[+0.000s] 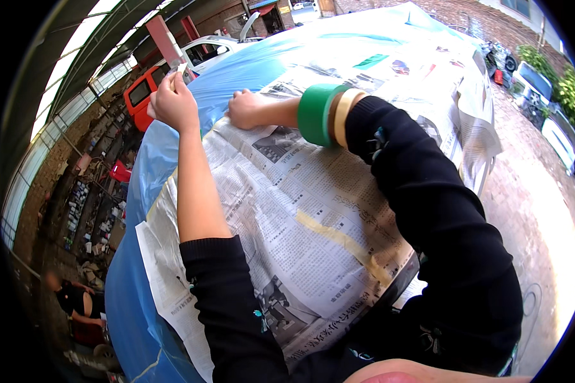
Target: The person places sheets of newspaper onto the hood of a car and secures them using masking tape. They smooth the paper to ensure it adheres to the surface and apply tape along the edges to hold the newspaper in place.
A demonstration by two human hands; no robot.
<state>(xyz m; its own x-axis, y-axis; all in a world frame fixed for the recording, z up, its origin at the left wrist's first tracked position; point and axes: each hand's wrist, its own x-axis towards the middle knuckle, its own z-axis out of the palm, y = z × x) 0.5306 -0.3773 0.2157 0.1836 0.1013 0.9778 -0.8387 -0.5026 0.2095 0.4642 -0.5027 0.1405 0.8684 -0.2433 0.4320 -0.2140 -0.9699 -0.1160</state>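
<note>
My left hand (174, 105) is raised at the left edge of the newspaper, fingers closed in a pinch. A small pale scrap shows at its fingertips, too small to name. To its right, my right hand (246, 110) is curled closed, low over the newspaper's edge; what it holds, if anything, is hidden. Two rolls hang round my right forearm: a green tape roll (317, 115) and a narrower tan masking tape roll (346, 118). Beneath both arms lie newspaper sheets (287, 210), joined by a yellowish tape strip (342, 239). Blue plastic sheeting (131, 287) extends beyond the paper.
The covered surface is large and bulging. On the left, a seated person (80, 300) is near shelves with assorted parts (86, 217). A red vehicle (142, 96) and a white car (204, 52) stand behind. Car parts (533, 83) line the brick paving (524, 191) at right.
</note>
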